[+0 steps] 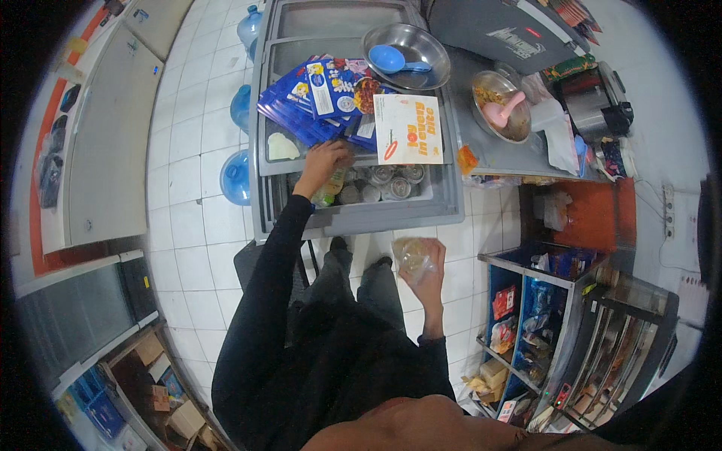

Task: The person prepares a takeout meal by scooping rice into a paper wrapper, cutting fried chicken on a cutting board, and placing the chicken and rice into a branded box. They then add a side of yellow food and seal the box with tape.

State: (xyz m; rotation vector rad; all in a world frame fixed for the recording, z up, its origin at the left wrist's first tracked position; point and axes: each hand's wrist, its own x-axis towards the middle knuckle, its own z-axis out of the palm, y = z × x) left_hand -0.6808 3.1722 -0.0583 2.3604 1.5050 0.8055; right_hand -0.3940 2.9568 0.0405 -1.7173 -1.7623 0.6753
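Observation:
My right hand (430,269) holds a clear plastic bag (415,256) with pale yellowish contents, in front of the chest freezer (361,222). At the freezer's near opening, my left hand (325,164) rests on the front edge of the sliding glass lid (352,160). Its fingertips are partly hidden, so their grip is unclear. Below that hand lies a bottle with a green cap (326,198), among several cans (400,188) inside the freezer. On the lid are a pile of blue printed packages (316,107), a white printed card or box (409,129) and a pale flat piece (282,147).
A steel bowl (437,67) with a blue ladle (388,58) stands farther back on the freezer. Right of it, a counter (524,160) carries a food bowl (522,132) and a cooker (589,101). Blue water jugs (236,177) line the left side; a shelf unit (530,270) stands right.

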